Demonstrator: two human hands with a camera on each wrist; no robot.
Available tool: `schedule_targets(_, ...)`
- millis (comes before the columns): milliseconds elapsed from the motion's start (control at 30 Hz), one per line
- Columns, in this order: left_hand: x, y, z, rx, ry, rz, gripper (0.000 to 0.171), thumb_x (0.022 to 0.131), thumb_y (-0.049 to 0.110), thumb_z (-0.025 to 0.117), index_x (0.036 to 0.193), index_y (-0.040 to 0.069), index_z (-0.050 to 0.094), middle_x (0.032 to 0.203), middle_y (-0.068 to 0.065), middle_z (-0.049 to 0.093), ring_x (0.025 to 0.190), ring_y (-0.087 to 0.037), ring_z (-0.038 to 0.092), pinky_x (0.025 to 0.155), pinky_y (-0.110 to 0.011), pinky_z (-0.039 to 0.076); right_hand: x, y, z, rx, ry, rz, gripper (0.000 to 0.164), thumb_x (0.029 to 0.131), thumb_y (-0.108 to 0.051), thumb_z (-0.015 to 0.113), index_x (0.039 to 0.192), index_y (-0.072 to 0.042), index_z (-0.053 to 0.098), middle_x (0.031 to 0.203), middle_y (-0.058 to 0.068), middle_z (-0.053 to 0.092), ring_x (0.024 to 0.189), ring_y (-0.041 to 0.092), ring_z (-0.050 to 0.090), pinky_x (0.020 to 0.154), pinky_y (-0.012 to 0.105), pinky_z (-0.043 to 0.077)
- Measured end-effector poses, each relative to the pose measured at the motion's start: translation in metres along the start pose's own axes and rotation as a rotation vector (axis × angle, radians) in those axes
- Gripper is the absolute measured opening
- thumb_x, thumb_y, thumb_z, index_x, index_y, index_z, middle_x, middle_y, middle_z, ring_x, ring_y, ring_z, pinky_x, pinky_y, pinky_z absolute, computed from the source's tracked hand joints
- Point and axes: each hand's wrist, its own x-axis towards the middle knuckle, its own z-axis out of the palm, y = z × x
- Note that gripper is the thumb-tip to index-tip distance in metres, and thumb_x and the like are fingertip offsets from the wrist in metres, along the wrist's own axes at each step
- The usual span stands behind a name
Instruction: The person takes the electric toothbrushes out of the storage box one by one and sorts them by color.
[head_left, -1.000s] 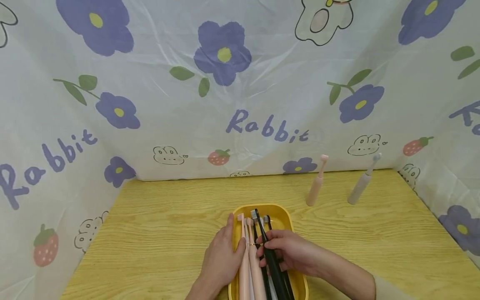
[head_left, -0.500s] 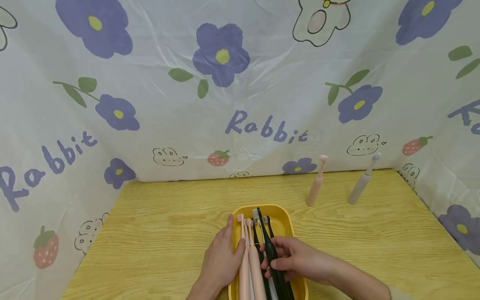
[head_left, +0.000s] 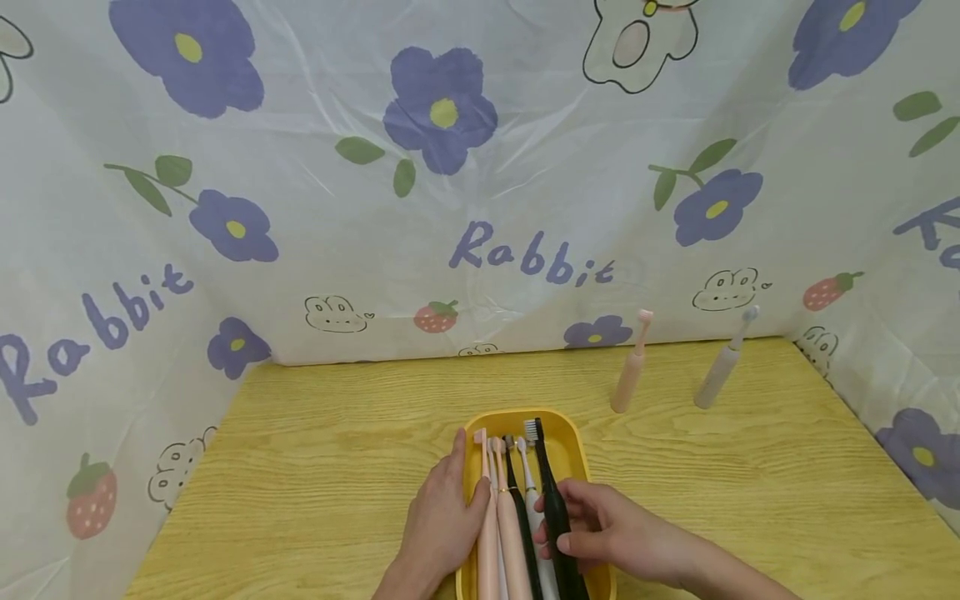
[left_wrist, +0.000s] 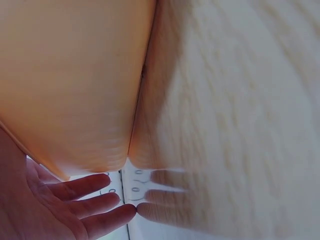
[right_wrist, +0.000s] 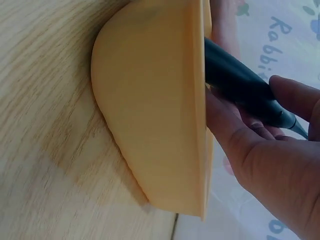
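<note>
A yellow tray holds several electric toothbrushes lying lengthwise, heads toward the back. In my right hand is a black electric toothbrush, held between thumb and fingers over the tray's right side; the right wrist view shows its handle slanting past the rim. Pink toothbrushes lie at the left, then a dark one and a white one. My left hand rests along the tray's left side, thumb over the rim. Its fingers extend outside the wall in the left wrist view.
Two electric toothbrushes stand upright on the wooden table, a pink one and a grey one, behind and right of the tray. A white printed cloth encloses the table's back and sides.
My right hand has moved the black toothbrush rightward across the tray, its head passing from over the middle to the right. The white toothbrush shows more now. My left hand stays put.
</note>
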Motion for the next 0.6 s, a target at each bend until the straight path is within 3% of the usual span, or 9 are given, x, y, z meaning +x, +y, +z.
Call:
schedule_targets(333, 0.001, -0.001, 0.002, -0.003, 0.005, -0.009, 0.071, 0.102, 0.031, 0.06, 0.16, 0.003, 0.031, 0.14, -0.027, 0.056, 0.126, -0.043, 0.056, 0.101, -0.059, 0.048, -0.015, -0.009, -0.002, -0.024, 0.076, -0.185, 0.043, 0.105, -0.007, 0.056, 0.141, 0.013, 0.042, 0.125, 0.021, 0.064, 0.116, 0.03, 0.066, 0.092, 0.036, 0.057)
schedule_targets(600, 0.001, -0.002, 0.002, -0.01, 0.001, 0.0, 0.071, 0.102, 0.031, 0.06, 0.16, 0.002, 0.031, 0.139, -0.027, 0.056, 0.127, -0.043, 0.056, 0.1, -0.059, 0.049, -0.034, -0.023, -0.022, -0.098, 0.175, -0.335, 0.036, 0.106, 0.0, 0.051, 0.141, 0.008, 0.044, 0.125, 0.021, 0.063, 0.117, 0.03, 0.067, 0.091, 0.041, 0.057)
